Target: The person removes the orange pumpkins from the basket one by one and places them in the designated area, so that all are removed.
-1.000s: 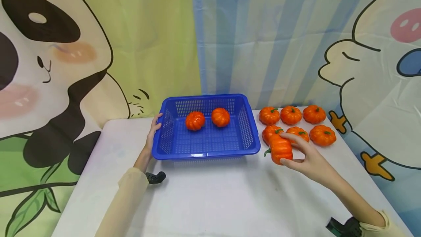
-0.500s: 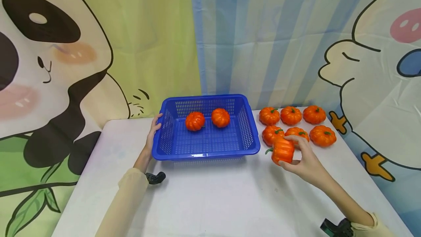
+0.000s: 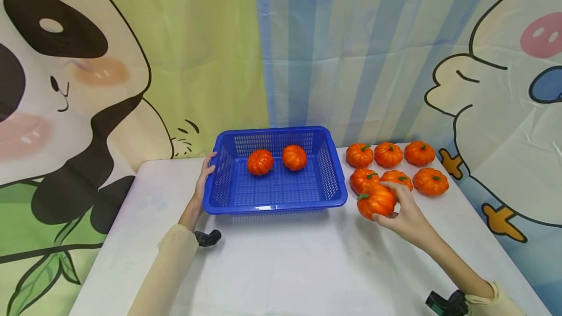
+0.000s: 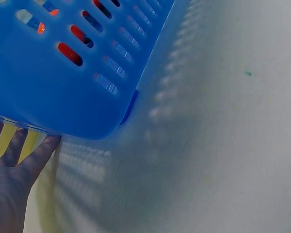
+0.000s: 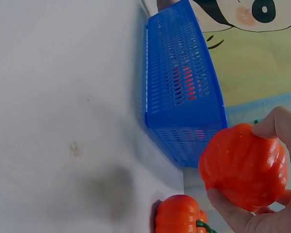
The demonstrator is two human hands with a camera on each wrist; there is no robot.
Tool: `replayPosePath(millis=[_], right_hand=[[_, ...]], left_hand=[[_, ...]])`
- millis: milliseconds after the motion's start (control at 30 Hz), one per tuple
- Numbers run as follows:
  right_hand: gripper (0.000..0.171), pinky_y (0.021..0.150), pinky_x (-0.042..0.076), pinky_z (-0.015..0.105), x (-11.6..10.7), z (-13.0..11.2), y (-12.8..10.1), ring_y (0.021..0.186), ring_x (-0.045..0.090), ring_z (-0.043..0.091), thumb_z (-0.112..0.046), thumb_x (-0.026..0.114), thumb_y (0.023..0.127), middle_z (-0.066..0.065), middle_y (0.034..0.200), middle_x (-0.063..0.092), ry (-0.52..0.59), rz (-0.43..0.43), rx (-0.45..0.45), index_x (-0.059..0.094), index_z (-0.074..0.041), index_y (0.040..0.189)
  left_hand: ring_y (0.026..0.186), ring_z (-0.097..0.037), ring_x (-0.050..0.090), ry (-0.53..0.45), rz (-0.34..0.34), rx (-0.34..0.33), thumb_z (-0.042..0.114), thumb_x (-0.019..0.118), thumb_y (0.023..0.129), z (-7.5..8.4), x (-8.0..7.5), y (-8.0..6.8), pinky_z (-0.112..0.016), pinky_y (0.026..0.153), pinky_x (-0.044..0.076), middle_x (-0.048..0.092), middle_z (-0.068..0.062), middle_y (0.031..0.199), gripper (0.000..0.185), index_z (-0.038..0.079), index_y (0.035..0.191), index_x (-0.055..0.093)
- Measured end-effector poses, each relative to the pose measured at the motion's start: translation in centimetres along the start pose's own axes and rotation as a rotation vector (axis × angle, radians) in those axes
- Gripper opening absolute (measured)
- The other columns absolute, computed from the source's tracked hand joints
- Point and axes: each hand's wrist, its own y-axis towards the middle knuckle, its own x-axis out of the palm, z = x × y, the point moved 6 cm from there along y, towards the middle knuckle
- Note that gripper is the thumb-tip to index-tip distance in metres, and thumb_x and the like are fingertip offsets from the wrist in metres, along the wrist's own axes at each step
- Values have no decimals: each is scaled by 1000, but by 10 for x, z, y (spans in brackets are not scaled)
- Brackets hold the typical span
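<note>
I've got the right hand (image 3: pixel 406 216) wrapped round one pumpkin (image 3: pixel 376 202), thumb under, fingers over the top, so that grip is grasping it just off the tabletop (image 3: pixel 281 267), near the right part of the far edge. The basket (image 3: pixel 338 187) lies directly left of the held pumpkin, its right wall just beside it w/ a small gap; right wrist view shows the same: pumpkin (image 5: pixel 243 165) in the fingers (image 5: pixel 276 124), basket corner (image 5: pixel 184 121) close behind it. So the right hand is clearly the nearer one to both pumpkin & basket opening; path runs leftward over the rim. Pumpkin's stem now points up-left, body roughly upright, no real long axis to speak of.

Left hand (image 3: pixel 203 179) rests flat on the basket's left wall, fingers straight, not clenched; left wrist view shows fingertips (image 4: pixel 46 148) against the blue corner (image 4: pixel 77 111). Two pumpkins (image 3: pixel 260 161) sit inside by the far wall; six more (image 3: pixel 388 154) are grouped at the far right corner.

Vs 1 s ago: held pumpkin was tipped on its side, stem pointing low-left; it has since rolled upright & crept slightly left toward the basket. Left hand, basket unchanged
</note>
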Motion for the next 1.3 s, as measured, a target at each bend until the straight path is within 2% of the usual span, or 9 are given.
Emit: replayPosePath(millis=[167,333,467,600,733,867,1167,1300], right_hand=[[83,92,47,61,5,10,2,125,38,51,-17,76,81,28,141,26,57,-24,83,19,3,137],[84,94,46,59,8,19,6,126,41,51,-22,79,80,26,140,33,90,-28,94,17,2,131],[88,92,49,57,12,23,8,118,46,47,-22,80,79,29,135,34,47,-39,61,18,1,137],[89,91,46,62,16,26,9,116,44,46,-26,79,79,30,133,34,-49,-61,29,24,0,145],[84,91,46,63,22,31,11,116,45,45,-27,80,76,27,129,37,-101,-72,6,33,1,140],[85,91,47,61,29,38,13,116,48,42,-25,82,74,25,128,42,-118,-70,-11,33,3,137],[88,91,47,61,38,58,16,114,49,41,-19,82,70,26,126,46,-210,-88,-13,32,6,139],[91,91,47,61,40,63,16,115,48,42,-23,83,72,27,127,44,-220,-93,20,30,6,140]], left_hand=[[132,-23,25,3,6,-8,27,19,102,0,0,-1,-33,101,27,2,0,163,51,32,153,13],[130,-21,27,5,8,-9,27,19,102,2,1,-1,-32,98,29,3,0,163,51,32,153,13],[128,-22,28,6,8,-6,26,18,102,4,1,-1,-32,97,30,4,0,163,52,30,153,12],[132,-22,26,13,9,-12,27,19,102,5,1,-1,-32,100,28,3,0,163,52,31,153,12],[137,-23,21,13,9,-13,27,19,102,4,1,0,-34,103,25,1,2,164,51,32,153,13],[138,-24,21,17,9,-13,28,19,102,3,0,1,-35,103,25,1,3,163,51,33,153,14],[131,-23,28,14,0,-13,30,18,103,2,0,-1,-32,95,34,2,1,163,51,33,153,11],[130,-24,29,11,0,-15,29,18,103,3,1,-2,-32,94,36,2,1,163,51,31,154,10]])
